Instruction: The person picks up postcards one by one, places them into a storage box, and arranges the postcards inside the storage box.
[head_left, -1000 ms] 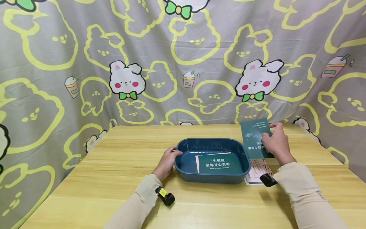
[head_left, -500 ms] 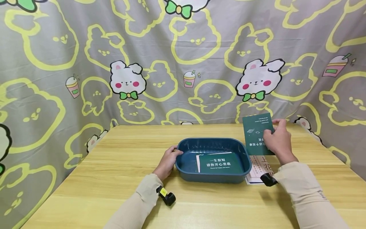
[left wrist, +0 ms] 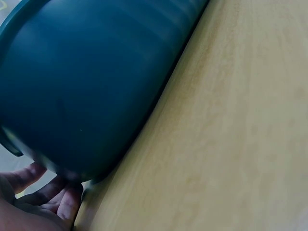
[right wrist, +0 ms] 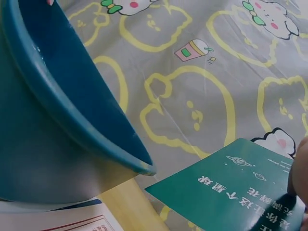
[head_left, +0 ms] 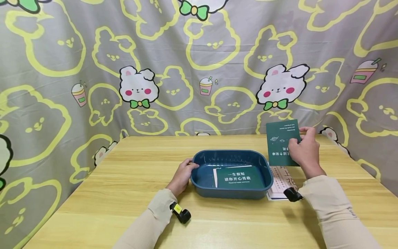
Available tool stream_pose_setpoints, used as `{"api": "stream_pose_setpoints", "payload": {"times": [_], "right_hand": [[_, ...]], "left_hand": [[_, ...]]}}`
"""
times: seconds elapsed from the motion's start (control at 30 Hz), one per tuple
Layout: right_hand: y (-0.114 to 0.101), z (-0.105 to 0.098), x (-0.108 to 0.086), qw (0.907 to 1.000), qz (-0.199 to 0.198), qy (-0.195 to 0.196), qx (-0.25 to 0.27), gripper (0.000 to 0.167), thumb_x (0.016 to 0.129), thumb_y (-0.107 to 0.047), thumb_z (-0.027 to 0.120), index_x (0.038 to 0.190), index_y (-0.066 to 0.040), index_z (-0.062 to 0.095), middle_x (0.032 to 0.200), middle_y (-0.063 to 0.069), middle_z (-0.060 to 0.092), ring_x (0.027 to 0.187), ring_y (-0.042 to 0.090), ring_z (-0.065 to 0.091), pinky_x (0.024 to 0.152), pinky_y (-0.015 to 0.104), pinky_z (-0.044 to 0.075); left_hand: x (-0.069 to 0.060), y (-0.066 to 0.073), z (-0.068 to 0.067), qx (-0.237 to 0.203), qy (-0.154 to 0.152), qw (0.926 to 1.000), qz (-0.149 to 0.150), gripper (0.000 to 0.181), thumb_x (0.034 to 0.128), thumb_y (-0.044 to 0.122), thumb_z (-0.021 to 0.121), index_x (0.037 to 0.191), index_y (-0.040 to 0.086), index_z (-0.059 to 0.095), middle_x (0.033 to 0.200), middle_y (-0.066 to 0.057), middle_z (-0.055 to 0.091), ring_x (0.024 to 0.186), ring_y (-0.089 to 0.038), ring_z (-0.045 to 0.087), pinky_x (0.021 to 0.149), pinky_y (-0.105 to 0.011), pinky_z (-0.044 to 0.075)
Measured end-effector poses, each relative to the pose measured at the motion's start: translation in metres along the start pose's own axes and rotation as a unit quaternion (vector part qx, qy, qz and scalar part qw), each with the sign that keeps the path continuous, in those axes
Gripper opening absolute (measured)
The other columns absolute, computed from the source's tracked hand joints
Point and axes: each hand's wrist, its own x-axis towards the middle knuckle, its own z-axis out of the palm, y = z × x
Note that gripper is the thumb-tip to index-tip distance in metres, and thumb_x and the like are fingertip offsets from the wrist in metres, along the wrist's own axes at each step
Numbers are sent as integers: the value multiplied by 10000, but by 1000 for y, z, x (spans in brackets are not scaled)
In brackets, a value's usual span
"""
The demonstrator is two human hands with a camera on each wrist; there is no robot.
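Head view: grasps the left end of the blue tub [head_left: 230, 194] in the left grip [head_left: 182, 174], with thumb over the rim. Pinches the green card [head_left: 281, 143] at its right edge in the right grip [head_left: 305, 149], narrow, with thumb on the printed face. Holds that card raised and tilted up, to the right of the tub, with lettering upside down and the far edge set against the patterned curtain [head_left: 174, 55]. Bears, inside the tub, a second card [head_left: 237, 180], also green, lying over a pale sheet [head_left: 215, 177]. Just right of the tub, on the desk [head_left: 109, 207], shows printed papers [head_left: 280, 185], partly hidden by tub and wrist.

Left wrist view: touches the tub's outer wall low down with the fingers of the left grip, close to the desk.

Right wrist view: shows the held card apart from the tub's right end, printed with ringed planets and white characters. Shows only part of the thumb at the card's edge. Also catches a red-lined corner of the papers beside the tub.
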Motion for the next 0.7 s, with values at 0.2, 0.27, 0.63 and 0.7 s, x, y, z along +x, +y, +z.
{"api": "stream_pose_setpoints", "payload": {"times": [0.2,0.27,0.63,0.7], "right_hand": [[-5,-2,0,9998,17,9,189,511,957,-186,344,1433,-80,192,1323,307,497,968,448,573,745,549,521],[-7,-2,0,9998,10,50,202,508,955,-183,345,1432,-87,197,1330,297,499,957,437,584,683,474,534],[-17,0,-5,9989,-180,102,421,513,958,-179,384,1433,-101,207,1383,276,471,974,445,614,644,376,565],[-19,0,-6,9984,-276,58,492,524,949,-163,405,1429,-90,207,1365,283,484,972,451,610,703,467,559]], "left_hand": [[0,1,0,-12,17,10000,-45,361,933,130,513,1254,-34,532,1288,-177,509,1210,-324,440,1055,-501,328],[0,1,0,-31,20,10000,-67,362,933,131,512,1255,-31,533,1293,-175,508,1214,-324,437,1058,-500,324],[0,0,-1,-56,-32,10000,-27,366,942,132,510,1263,-43,520,1308,-194,497,1212,-325,448,1043,-488,350],[0,0,0,-49,-47,10000,-11,369,943,130,509,1265,-51,514,1314,-202,492,1214,-331,448,1040,-491,355]]}}
